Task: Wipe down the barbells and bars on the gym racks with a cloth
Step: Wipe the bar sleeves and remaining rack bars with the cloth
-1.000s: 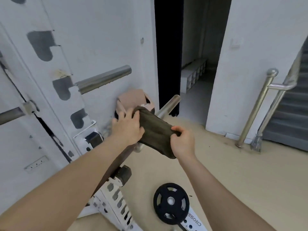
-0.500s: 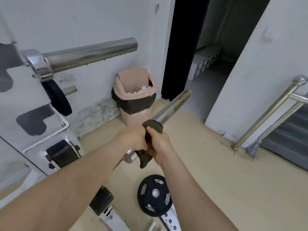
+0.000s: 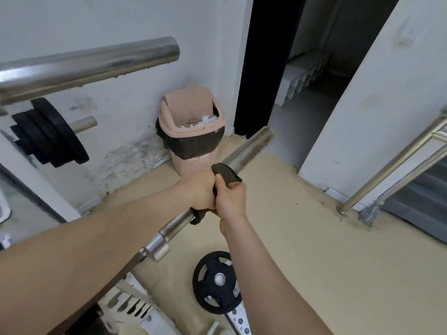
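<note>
both the left hand [image 3: 202,189] and right hand [image 3: 229,198] are clenched around the dark cloth [image 3: 226,172] wrapped on the lower barbell sleeve [image 3: 249,147], and an overshoot could slide it off the bare end toward the bin [image 3: 193,131].

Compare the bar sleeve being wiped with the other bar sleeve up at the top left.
The lower bar sleeve has a dark cloth wrapped round it, gripped by the left hand and right hand; the upper bar sleeve is bare and untouched. The lower one angles up and away; the upper sits nearly level. Both are plain steel, without plates.
</note>
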`<state>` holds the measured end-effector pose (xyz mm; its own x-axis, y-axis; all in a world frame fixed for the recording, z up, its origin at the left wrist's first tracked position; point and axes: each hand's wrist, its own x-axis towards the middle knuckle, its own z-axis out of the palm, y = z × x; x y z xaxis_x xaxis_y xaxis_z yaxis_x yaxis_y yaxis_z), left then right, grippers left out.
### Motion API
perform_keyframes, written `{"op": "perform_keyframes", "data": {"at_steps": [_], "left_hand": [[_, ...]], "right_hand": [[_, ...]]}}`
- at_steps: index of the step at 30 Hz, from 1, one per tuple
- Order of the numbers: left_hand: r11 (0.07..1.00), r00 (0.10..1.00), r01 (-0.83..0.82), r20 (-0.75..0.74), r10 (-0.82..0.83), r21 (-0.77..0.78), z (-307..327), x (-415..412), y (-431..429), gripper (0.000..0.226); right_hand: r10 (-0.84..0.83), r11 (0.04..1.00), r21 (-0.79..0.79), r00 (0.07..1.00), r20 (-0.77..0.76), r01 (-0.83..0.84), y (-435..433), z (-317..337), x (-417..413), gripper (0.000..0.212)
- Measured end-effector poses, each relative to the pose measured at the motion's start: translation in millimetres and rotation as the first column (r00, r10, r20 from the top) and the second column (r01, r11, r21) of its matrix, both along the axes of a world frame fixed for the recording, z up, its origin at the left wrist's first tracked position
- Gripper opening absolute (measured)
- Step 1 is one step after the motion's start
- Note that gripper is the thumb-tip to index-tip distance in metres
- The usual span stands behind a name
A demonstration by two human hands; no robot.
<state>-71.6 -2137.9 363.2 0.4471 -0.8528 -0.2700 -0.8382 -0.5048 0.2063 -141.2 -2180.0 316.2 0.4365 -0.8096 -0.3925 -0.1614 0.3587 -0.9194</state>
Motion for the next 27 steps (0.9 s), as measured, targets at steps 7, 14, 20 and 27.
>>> {"op": "perform_keyframes", "data": {"at_steps": [7, 14, 20, 27], "left_hand": [[0.999, 0.999, 0.045, -0.002, -0.045, -0.014, -7.2, 18.5, -68.1, 0.009], [0.996, 0.999, 0.035, 0.01, -0.034, -0.083, -7.5, 22.9, -119.6, 0.03], [0.988, 0.988, 0.085, 0.138, -0.066, -0.131, -14.3, 32.3, -170.6, 0.051], [0.993, 0.989, 0.065, -0.123, -0.077, -0.099, -10.4, 33.4, -142.2, 0.102]], "right_hand": [[-0.073, 0.993, 0.101, 0.993, 0.092, 0.064, -64.1, -6.9, 12.9, 0.048], [-0.05, 0.992, 0.116, 0.994, 0.097, 0.039, -120.5, 0.8, 26.5, 0.03], [0.005, 0.994, 0.111, 0.999, 0.034, -0.008, -177.1, 6.0, 41.9, 0.037], [-0.096, 0.99, 0.113, 0.994, 0.06, 0.089, -195.6, 15.2, 55.3, 0.025]]}}
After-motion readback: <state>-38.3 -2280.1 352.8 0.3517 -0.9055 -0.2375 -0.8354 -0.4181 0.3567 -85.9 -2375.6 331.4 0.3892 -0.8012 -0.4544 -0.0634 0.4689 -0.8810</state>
